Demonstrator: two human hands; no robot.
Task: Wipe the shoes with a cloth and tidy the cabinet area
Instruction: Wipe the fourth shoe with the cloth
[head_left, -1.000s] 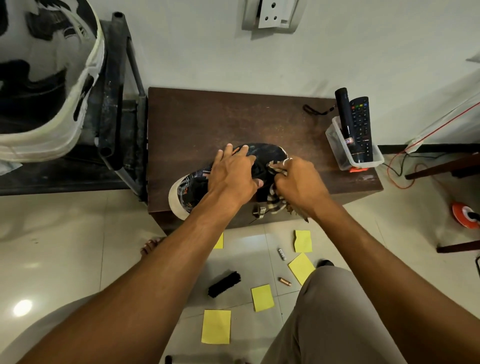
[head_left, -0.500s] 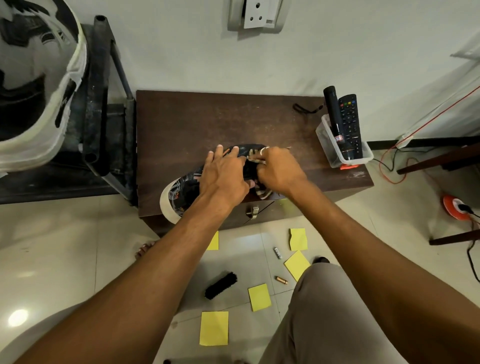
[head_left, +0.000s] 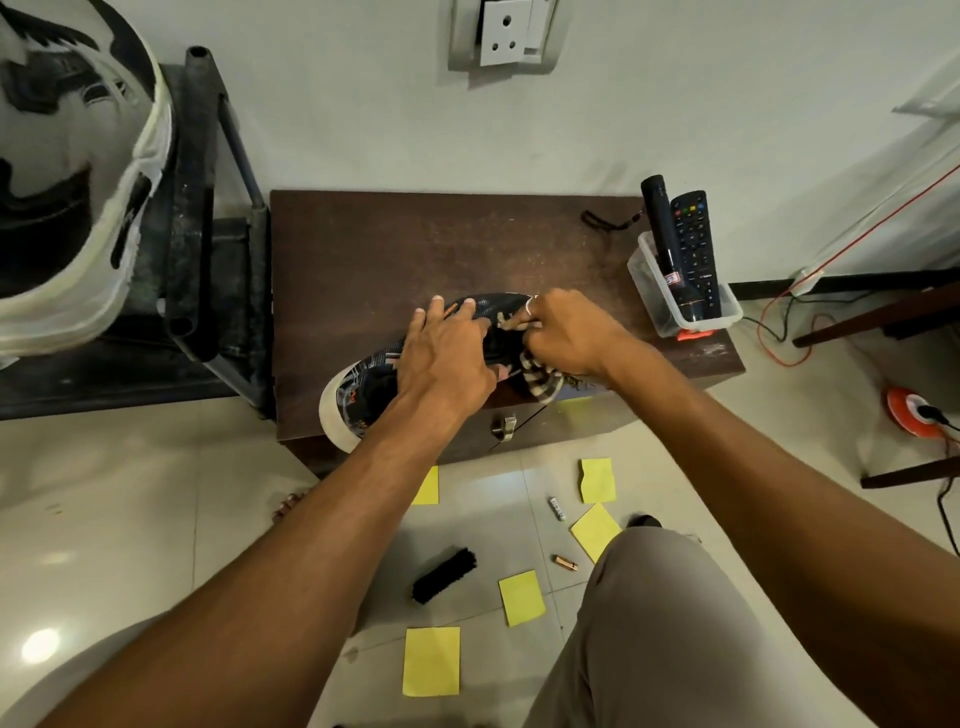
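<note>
The cloth (head_left: 540, 379) was drawn back across the shoe (head_left: 363, 384), pinched in the right grip (head_left: 571, 332); the spread left grip (head_left: 447, 358) was laid on it

Shoe (head_left: 363, 384) on cabinet (head_left: 395, 260), brush (head_left: 444, 575) below.

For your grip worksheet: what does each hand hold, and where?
Right hand grips the striped cloth by its bunched top; left hand, fingers straight, steadies the shoe.

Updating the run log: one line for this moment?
left hand: presses on dark patterned shoe | right hand: grips striped cloth against shoe | shoe: on brown wooden cabinet
</note>
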